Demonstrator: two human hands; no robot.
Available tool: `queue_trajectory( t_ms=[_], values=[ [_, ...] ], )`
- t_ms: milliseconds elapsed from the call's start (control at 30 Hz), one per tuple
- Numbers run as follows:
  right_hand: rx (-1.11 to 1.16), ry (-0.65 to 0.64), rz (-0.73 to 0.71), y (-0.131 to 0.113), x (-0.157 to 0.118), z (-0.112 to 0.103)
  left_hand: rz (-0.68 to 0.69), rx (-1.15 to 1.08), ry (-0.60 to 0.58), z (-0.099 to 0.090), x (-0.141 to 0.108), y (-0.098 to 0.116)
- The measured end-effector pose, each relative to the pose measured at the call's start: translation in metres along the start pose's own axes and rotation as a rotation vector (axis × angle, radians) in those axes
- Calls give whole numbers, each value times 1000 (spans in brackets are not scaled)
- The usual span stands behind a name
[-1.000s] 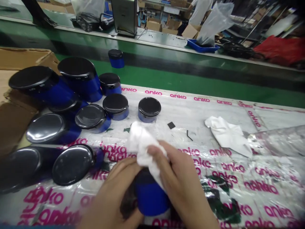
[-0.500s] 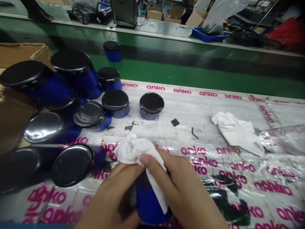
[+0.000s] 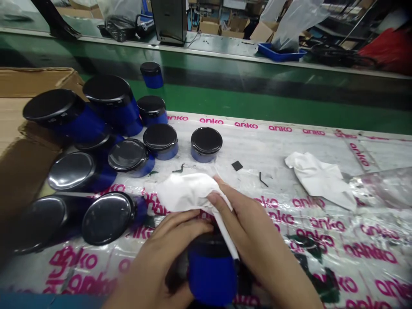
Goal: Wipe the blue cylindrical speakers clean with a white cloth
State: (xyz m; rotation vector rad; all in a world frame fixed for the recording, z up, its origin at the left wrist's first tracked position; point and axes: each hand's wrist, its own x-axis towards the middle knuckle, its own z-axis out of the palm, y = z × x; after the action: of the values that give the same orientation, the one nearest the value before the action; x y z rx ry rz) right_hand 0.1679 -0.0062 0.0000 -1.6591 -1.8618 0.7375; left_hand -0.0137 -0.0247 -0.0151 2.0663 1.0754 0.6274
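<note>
Pinching white cloth (image 3: 186, 193): right fingers (image 3: 227, 216); left fingers (image 3: 182, 229) apparently closed round blue-black container (image 3: 212, 274), partly hidden.

By the near edge of the table (image 3: 251, 146), the left hand (image 3: 165, 249) curved, thumb spread low, and the right hand (image 3: 241, 216) was closed in a pinch.

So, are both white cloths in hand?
No, the right hand grips one white cloth, while the other white cloth lies on the plastic-covered table.
</note>
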Motion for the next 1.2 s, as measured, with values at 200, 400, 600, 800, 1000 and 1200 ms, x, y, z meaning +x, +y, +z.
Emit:
queue_trajectory(
  t_ms=[200, 400, 600, 800, 1000, 1200],
  values=[
    [-410, 469, 10, 24, -22, -34, -29, -42, -47, 2, -3, 6],
    [37, -2, -257, 14, -56, -15, -11, -33, -24, 3, -4, 5],
    [588, 325, 81, 4, -51, 0, -64, -18, -58, 2, -3, 6],
    [589, 521, -36, 25, -57, -26, -97, -65, -74, 0, -4, 7],
    [382, 233, 34, 3, -53, -8, -57, -102, -76, 1, -5, 5],
    [205, 348, 152, 25, -59, -18, -42, -156, -86, -1, -2, 6]
  ],
)
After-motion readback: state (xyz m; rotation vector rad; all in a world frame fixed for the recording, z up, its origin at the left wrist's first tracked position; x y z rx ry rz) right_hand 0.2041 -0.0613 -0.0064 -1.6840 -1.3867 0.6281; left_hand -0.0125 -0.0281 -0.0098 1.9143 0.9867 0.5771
